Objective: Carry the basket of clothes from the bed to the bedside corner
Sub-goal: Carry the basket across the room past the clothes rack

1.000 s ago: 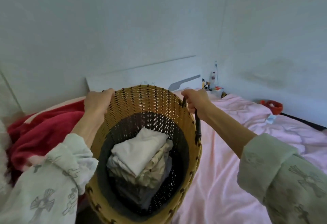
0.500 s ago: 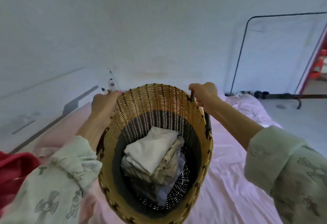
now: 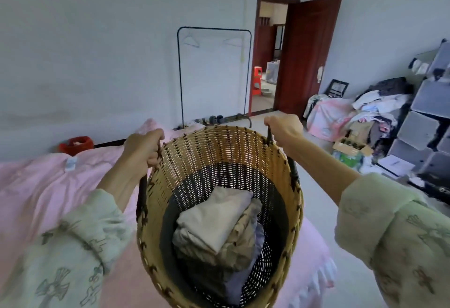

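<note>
A tall woven basket, tan at the rim and dark lower down, hangs in front of me above the pink bed. Folded pale clothes are stacked inside it. My left hand grips the dark handle on the basket's left side. My right hand is closed around the handle on the right side. The basket's bottom is cut off by the frame's lower edge.
A black clothes rack stands against the far wall. Beyond it is an open dark-red door. A heap of clothes and boxes and grey cube shelves fill the right side. A red bin sits behind the bed.
My view has swung to the right with the basket held in both hands: the headboard and red blanket are gone, and the rack, door and clutter now show.
</note>
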### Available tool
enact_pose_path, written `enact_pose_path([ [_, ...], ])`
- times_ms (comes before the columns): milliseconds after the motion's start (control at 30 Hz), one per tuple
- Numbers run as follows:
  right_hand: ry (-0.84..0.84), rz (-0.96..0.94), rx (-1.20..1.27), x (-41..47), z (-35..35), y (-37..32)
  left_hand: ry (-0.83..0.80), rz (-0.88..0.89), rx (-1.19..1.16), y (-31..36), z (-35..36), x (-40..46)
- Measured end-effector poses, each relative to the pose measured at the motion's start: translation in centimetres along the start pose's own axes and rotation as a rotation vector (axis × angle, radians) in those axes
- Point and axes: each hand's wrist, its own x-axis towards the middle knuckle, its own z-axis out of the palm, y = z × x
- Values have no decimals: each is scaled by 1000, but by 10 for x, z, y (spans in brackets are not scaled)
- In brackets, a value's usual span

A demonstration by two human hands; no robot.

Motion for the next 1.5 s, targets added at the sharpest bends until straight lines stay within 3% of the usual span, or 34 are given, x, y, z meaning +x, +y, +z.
enact_pose_path([
  [400, 457, 156, -79, 131, -212, 105, -379, -9, 53, -14, 318, 37],
  [833, 619, 266, -148, 333, -354, 185, -568, -95, 70, -24, 610, 123],
  [1100, 585, 308, -161, 480, -418, 240, -515, -108, 111, -44, 757, 178],
  [1300, 382, 300, -248, 621, -449, 282, -379, -109, 158, -66, 855, 236],
  [1500, 161, 267, -256, 746, -434, 301, -241, -215, 176, -88, 899, 302],
])
